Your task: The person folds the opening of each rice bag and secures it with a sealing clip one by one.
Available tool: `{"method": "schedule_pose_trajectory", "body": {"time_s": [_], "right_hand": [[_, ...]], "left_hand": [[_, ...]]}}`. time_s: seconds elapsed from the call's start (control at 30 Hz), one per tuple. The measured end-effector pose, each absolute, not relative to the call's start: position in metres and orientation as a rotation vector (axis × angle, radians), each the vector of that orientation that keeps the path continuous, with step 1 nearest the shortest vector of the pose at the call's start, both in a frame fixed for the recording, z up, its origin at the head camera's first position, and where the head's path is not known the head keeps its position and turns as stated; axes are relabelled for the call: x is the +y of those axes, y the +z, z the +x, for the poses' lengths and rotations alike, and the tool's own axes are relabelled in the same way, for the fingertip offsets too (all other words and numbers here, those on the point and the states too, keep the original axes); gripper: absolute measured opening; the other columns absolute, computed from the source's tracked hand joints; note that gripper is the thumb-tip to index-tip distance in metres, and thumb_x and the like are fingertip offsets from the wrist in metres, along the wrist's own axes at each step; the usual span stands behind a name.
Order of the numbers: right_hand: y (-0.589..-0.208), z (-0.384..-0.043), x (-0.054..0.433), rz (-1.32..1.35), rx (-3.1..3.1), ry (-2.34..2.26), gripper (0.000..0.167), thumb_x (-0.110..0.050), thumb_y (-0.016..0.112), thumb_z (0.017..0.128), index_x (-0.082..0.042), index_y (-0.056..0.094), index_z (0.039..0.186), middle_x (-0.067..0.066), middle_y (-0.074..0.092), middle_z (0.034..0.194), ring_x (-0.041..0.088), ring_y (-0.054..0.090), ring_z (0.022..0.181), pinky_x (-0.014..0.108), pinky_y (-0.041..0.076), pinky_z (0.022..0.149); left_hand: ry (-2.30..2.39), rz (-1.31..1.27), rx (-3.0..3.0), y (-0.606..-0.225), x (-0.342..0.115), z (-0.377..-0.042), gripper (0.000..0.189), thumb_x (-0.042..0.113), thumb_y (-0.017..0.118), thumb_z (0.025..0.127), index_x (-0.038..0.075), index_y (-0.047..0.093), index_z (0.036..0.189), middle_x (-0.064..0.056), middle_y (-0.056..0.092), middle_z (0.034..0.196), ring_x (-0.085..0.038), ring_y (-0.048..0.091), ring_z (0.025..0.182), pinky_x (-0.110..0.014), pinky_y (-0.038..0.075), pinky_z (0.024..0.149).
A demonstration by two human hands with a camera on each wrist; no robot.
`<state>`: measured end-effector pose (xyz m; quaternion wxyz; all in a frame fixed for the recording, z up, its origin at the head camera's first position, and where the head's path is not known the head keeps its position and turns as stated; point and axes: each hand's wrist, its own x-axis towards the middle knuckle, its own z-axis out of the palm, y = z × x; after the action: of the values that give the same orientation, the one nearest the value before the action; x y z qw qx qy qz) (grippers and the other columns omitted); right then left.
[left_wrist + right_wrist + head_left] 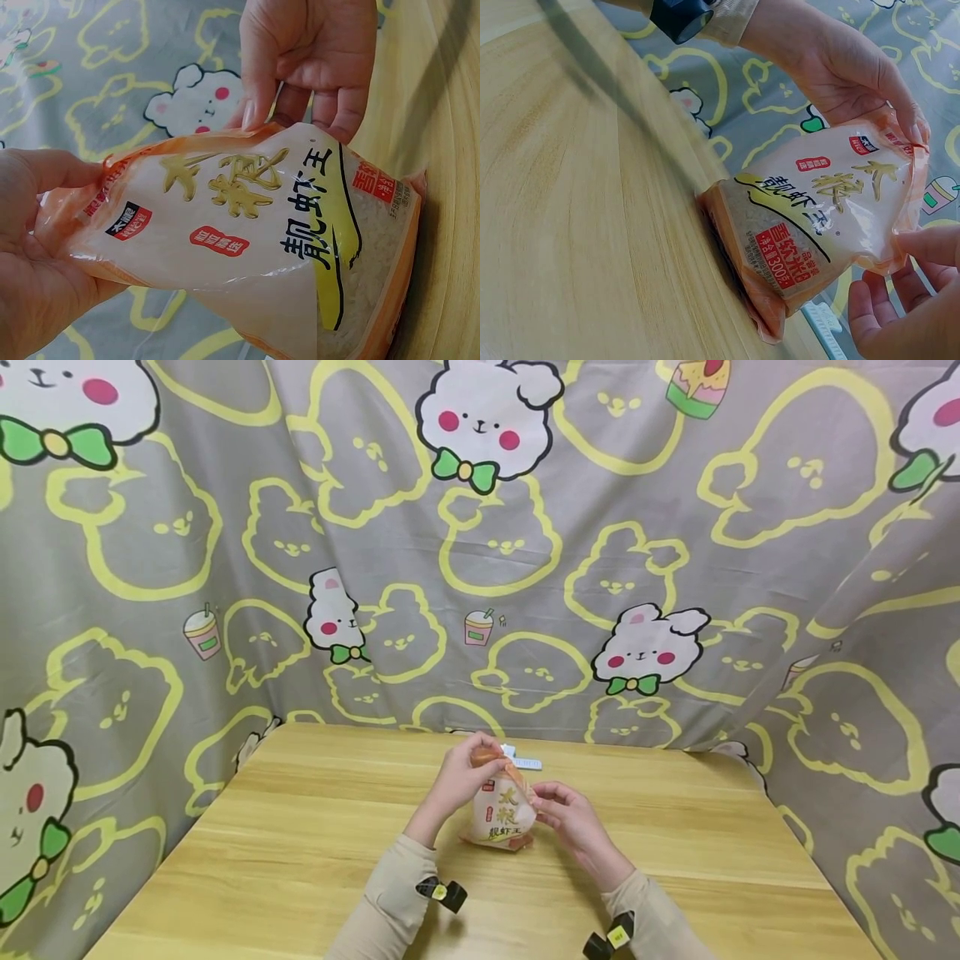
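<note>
An orange-and-white plastic rice bag [501,817] stands on the pale wood-grain desk [300,843]. The left hand [461,777] pinches its top; the right hand [573,821] pinches its side edge. Gold 太粮 and black 靓虾王 mark its front. The right wrist view makes 300克 legible, too small in the head view, where a light-blue strip [527,765] lies behind.

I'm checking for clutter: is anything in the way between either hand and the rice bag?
Nothing visible is. The left hand grips the rice bag near its top, and the right hand pinches its side edge. The pale blue item on the table lies beyond the bag, not between.
</note>
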<state>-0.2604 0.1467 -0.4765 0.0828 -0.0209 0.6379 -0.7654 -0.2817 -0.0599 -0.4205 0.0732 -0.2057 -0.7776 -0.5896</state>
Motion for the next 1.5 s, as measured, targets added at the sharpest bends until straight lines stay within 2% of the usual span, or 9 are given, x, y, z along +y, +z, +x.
{"method": "schedule_pose_trajectory", "body": {"time_s": [0.4,0.83,0.97,1.2,1.5], "right_hand": [[-0.470,-0.258,0.149,-0.063,1.852,-2.270,0.014,0.002,0.062,0.090,-0.007,0.065,0.100,-0.004,0.063,0.093,0.010,0.061,0.089,0.027,0.053,0.083],[-0.467,-0.265,0.144,-0.018,1.877,-2.290,0.015,0.001,0.064,0.089,-0.001,0.065,0.103,0.000,0.063,0.097,0.014,0.062,0.091,0.030,0.055,0.084],[-0.466,-0.269,0.140,-0.019,1.898,-2.287,0.018,-0.003,0.066,0.089,-0.001,0.065,0.107,0.000,0.063,0.098,0.015,0.060,0.094,0.033,0.052,0.086],[-0.457,-0.275,0.133,-0.051,2.004,-2.221,0.024,-0.009,0.070,0.088,-0.001,0.065,0.110,-0.002,0.064,0.099,0.013,0.059,0.094,0.028,0.050,0.083],[-0.449,-0.281,0.123,-0.069,2.074,-2.197,0.023,-0.013,0.071,0.088,-0.003,0.067,0.108,-0.004,0.066,0.095,0.012,0.060,0.094,0.029,0.048,0.083]], "left_hand": [[-1.797,-0.571,-2.317,-0.420,-0.058,-0.280,0.013,0.010,0.071,0.088,0.008,0.062,0.097,-0.012,0.066,0.116,-0.032,0.066,0.111,-0.047,0.055,0.090],[-1.769,-0.591,-2.332,-0.421,-0.059,-0.284,0.012,0.015,0.071,0.090,0.010,0.063,0.097,-0.012,0.068,0.114,-0.032,0.067,0.109,-0.041,0.057,0.087],[-1.754,-0.573,-2.325,-0.420,-0.059,-0.283,0.012,0.016,0.071,0.090,0.010,0.063,0.097,-0.012,0.068,0.113,-0.032,0.066,0.111,-0.043,0.056,0.089],[-1.779,-0.540,-2.304,-0.420,-0.059,-0.282,0.011,0.013,0.070,0.090,0.009,0.063,0.098,-0.015,0.068,0.112,-0.035,0.062,0.117,-0.051,0.051,0.098],[-1.809,-0.540,-2.294,-0.420,-0.059,-0.284,0.013,0.014,0.069,0.090,0.008,0.063,0.099,-0.016,0.067,0.114,-0.037,0.062,0.116,-0.049,0.052,0.096]]}}
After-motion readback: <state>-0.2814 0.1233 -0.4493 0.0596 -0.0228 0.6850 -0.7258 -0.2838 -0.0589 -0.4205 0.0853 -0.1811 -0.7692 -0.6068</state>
